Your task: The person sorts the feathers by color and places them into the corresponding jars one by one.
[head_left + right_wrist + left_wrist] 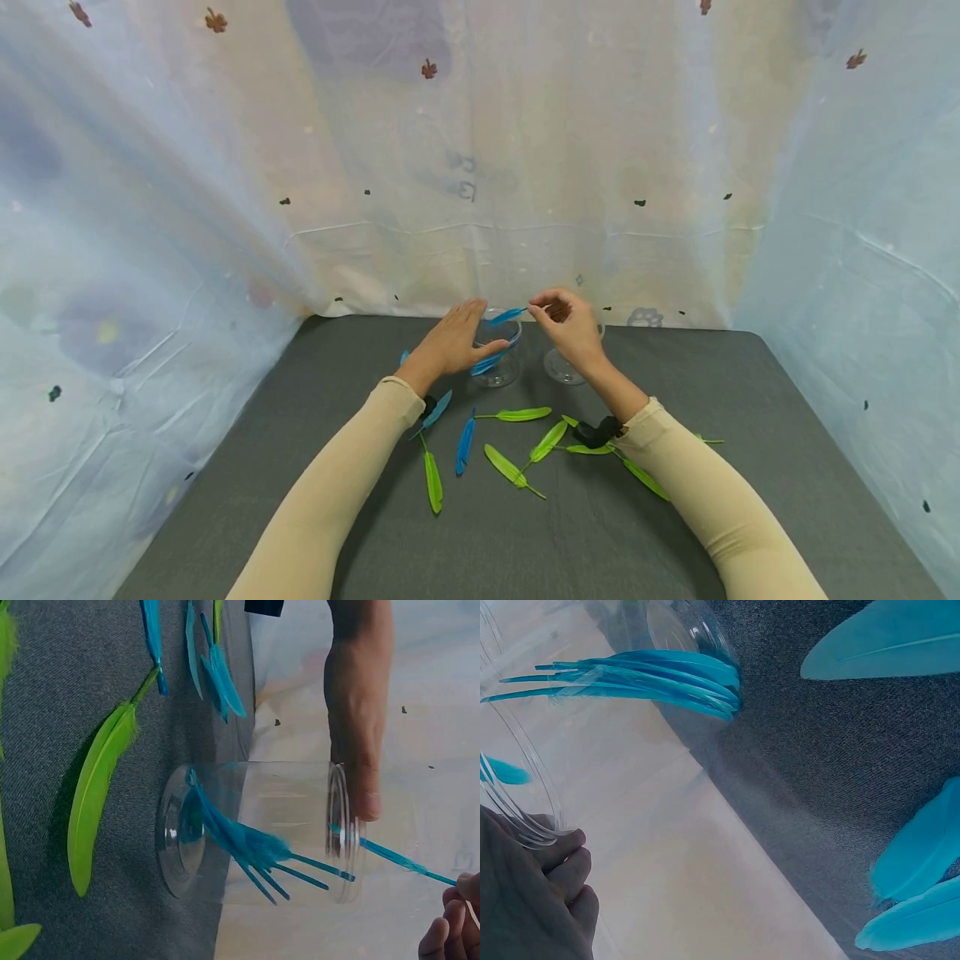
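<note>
My right hand (567,325) pinches a blue feather (507,316) by its quill between thumb and fingertips. That feather's vane tip reaches into the mouth of a clear jar (292,787), as the right wrist view shows. Inside the jar, several blue feathers (244,844) lean together with their quills toward the rim. My left hand (450,342) holds the jar at its rim, thumb on the near side and fingers round the far side; in the left wrist view its curled fingers (570,874) meet the rim.
A second clear container (564,367) stands right of the jar, partly behind my right hand. Green feathers (525,414) lie scattered on the dark grey cloth (525,550). Loose blue feathers (466,444) lie near my left wrist. A patterned curtain (525,167) hangs behind the table.
</note>
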Tool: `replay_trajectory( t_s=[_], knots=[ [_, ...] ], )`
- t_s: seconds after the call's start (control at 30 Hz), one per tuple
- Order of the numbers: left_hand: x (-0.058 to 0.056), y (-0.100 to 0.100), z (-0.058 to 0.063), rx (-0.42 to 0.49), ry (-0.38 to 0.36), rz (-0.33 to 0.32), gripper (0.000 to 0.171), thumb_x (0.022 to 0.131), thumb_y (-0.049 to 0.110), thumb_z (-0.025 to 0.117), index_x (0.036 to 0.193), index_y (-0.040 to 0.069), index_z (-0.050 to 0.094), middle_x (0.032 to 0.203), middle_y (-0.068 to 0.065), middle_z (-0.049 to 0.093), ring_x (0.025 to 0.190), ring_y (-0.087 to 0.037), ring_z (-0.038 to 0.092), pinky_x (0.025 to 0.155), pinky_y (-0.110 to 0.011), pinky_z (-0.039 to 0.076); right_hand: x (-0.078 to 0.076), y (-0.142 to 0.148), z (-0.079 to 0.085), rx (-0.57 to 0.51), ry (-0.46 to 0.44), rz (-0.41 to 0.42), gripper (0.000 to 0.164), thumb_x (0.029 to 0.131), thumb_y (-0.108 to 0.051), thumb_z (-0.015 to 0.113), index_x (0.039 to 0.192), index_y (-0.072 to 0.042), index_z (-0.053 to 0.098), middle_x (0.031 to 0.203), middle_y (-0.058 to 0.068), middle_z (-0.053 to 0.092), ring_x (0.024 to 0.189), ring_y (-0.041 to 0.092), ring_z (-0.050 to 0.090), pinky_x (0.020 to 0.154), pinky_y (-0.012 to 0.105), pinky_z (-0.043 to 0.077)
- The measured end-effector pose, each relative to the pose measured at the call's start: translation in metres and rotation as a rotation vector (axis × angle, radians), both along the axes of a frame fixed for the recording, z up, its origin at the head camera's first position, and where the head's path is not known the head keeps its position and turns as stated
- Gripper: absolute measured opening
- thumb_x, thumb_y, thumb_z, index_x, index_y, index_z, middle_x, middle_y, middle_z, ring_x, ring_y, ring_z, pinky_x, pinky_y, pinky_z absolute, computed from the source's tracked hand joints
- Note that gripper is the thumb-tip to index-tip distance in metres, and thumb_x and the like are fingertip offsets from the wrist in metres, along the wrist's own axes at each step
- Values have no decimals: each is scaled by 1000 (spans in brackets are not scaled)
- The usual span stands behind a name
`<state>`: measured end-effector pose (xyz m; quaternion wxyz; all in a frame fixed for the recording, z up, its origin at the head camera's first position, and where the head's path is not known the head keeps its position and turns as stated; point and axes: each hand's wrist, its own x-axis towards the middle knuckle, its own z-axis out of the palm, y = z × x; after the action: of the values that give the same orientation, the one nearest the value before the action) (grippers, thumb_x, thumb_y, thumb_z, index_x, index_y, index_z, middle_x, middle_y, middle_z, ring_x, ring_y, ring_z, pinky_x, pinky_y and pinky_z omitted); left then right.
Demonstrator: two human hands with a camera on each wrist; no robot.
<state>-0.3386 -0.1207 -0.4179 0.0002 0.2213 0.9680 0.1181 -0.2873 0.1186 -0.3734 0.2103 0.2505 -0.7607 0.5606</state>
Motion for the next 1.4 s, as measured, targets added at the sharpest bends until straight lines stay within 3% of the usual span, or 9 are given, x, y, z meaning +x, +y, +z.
replay_trajectory(
  t_s=[0.1,0.37,0.57,1.07,1.4],
  knots=[
    [0,0,1,1,0,0,105,104,78,44,174,7,11,180,-13,15,167,-29,13,137,-43,5,-4,-2,-2,21,-39,10,15,101,6,70,113,15,72,107,33,70,87,51,67,74,29,56],
    [2,0,1,1,0,-4,104,104,77,44,173,6,11,180,-13,14,167,-29,12,137,-43,5,-42,1,-34,82,-80,-14,15,103,-6,74,114,5,76,107,21,74,87,36,70,74,26,56],
    [2,0,0,2,-3,-2,104,104,77,43,174,7,11,180,-13,14,167,-29,12,137,-43,5,-49,-4,-36,144,-120,-36,14,103,-8,74,115,1,75,109,18,74,89,33,71,73,24,56],
    [1,0,-1,-11,11,-9,103,105,76,43,173,6,11,180,-13,14,167,-29,12,137,-45,7,-53,-14,-36,241,-198,-29,18,103,-11,75,118,-1,77,112,16,78,97,32,74,84,44,63],
    [0,0,-2,-12,12,-4,103,105,76,43,173,6,11,180,-13,14,167,-28,13,137,-43,6,-46,-8,-37,222,-171,-19,20,106,-13,71,122,-2,77,113,16,76,91,33,72,73,36,58]
  ],
)
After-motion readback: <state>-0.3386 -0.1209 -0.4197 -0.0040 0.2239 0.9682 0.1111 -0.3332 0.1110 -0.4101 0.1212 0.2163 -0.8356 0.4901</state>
